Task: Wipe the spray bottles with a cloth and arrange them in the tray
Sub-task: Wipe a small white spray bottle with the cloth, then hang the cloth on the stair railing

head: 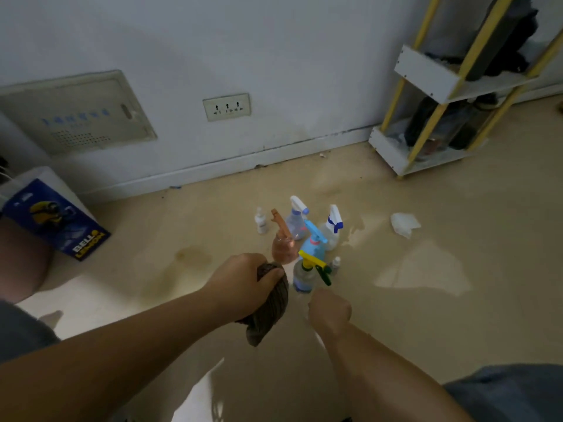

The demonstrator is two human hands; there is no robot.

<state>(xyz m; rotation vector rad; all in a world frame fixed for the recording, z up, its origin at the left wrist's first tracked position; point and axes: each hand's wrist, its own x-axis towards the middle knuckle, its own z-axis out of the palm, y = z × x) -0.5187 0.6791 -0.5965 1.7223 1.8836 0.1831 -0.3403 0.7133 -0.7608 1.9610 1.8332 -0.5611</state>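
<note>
**Cloth in hand, bottles clustered on the floor**

The left hand [243, 278] grips a brown cloth [269, 309], fingers wrapped round its top so that the ribbed, soft-looking fabric hangs down in a bunched fold below the fist. The right hand [330, 310] has its fingers curled, just below the base of the nearest spray bottle [304, 277]. Whether it actually pinches that bottle cannot be told from this angle.

That nearest bottle is clear plastic with a yellow trigger head and a green nozzle. Behind it the others stand upright in a tight group on the glossy beige floor [457, 315]:

- a translucent peach bottle [281, 249], rounded in the body, with an orange trigger
- a blue bottle [313, 243] with a light-blue trigger
- a clear bottle [297, 220] with a white and lavender head
- a clear bottle [332, 231] with a white head and dark-blue nozzle

A small white bottle [261, 222] stands just left of the group, and a tiny bottle [335, 264] stands beside the green nozzle (too small to make out further).

A crumpled white sheet [404, 224] lies well to the right. A rack [426, 71] of white shelves on yellow posts stands against the wall, which carries a socket plate [227, 107]. A blue printed box [58, 222] sits at the left.
</note>
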